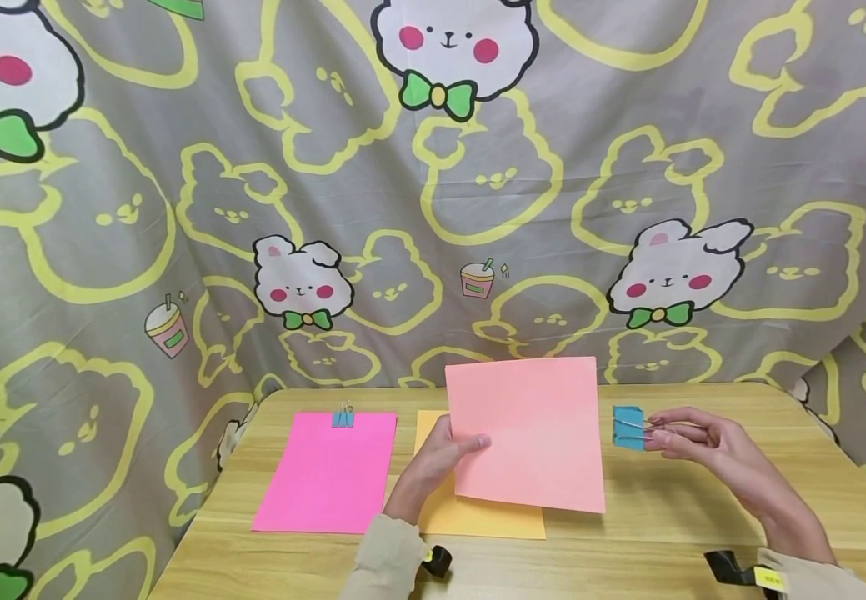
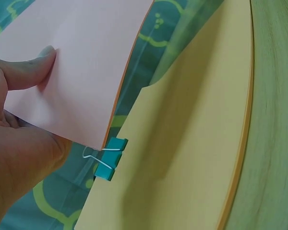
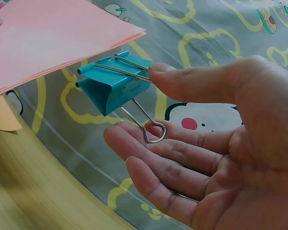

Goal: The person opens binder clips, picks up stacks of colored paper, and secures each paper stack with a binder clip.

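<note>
My left hand (image 1: 438,460) grips a stack of light pink paper (image 1: 533,433) by its left edge, thumb flat on the front. The sheets are raised and tilted above the table. To their right, my right hand (image 1: 710,442) pinches a teal binder clip (image 3: 116,81) by its wire handles, thumb on one and fingers under the other. The clip is apart from the paper, its mouth towards the stack's right edge. Below the pink stack lies yellow-orange paper (image 1: 485,521), partly hidden; a second teal binder clip (image 2: 110,160) sits on its edge in the left wrist view.
On the left of the wooden table (image 1: 207,558) lies a bright magenta paper stack (image 1: 327,479) with a teal binder clip (image 1: 342,419) at its top edge. A grey curtain (image 1: 395,200) with cartoon prints hangs behind the table and along its sides.
</note>
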{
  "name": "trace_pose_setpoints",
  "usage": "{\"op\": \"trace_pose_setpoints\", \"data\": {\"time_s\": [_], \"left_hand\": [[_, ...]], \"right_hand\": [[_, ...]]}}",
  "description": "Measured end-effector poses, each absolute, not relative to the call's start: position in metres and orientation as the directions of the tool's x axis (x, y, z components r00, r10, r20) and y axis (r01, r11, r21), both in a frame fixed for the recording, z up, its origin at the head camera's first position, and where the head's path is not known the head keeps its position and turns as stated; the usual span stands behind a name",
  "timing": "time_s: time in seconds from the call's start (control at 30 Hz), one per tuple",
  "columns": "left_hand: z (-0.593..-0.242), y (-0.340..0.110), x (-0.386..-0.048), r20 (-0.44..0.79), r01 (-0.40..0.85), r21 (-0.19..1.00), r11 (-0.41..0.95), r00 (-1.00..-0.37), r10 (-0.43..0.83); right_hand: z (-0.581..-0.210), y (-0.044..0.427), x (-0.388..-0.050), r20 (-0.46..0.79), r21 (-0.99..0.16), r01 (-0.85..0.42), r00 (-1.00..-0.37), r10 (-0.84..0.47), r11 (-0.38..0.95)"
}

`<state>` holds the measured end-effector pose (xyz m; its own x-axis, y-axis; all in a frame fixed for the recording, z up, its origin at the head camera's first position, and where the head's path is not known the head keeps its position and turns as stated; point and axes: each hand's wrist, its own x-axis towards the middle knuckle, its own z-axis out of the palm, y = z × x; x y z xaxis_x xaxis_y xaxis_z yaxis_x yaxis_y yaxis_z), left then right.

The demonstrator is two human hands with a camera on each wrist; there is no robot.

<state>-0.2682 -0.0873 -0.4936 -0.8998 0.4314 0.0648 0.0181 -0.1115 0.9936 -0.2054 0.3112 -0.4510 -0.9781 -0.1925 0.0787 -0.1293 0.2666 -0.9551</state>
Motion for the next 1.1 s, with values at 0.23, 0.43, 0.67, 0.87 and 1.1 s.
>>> {"op": "trace_pose_setpoints", "data": {"time_s": [0.23, 0.43, 0.67, 0.87, 1.1], "left_hand": [[-0.492, -0.086, -0.266, 0.07, 0.026, 0.994, -0.105, -0.895, 0.441], [-0.491, -0.086, -0.266, 0.07, 0.028, 0.994, -0.102, -0.894, 0.443], [-0.491, -0.084, -0.266, 0.07, 0.027, 0.995, -0.1, -0.891, 0.45], [-0.491, -0.082, -0.265, 0.063, 0.024, 0.995, -0.093, -0.894, 0.444], [-0.491, -0.08, -0.265, 0.073, 0.038, 0.996, -0.086, -0.89, 0.449]], "right_hand": [[-0.451, 0.307, -0.205, 0.07, -0.951, -0.122, -0.98, -0.188, 0.286], [-0.45, 0.303, -0.205, 0.077, -0.946, -0.135, -0.977, -0.198, 0.296], [-0.449, 0.3, -0.206, 0.064, -0.946, -0.126, -0.976, -0.208, 0.298], [-0.448, 0.298, -0.206, 0.065, -0.944, -0.129, -0.975, -0.214, 0.304], [-0.446, 0.295, -0.206, 0.053, -0.937, -0.117, -0.979, -0.198, 0.328]]}}
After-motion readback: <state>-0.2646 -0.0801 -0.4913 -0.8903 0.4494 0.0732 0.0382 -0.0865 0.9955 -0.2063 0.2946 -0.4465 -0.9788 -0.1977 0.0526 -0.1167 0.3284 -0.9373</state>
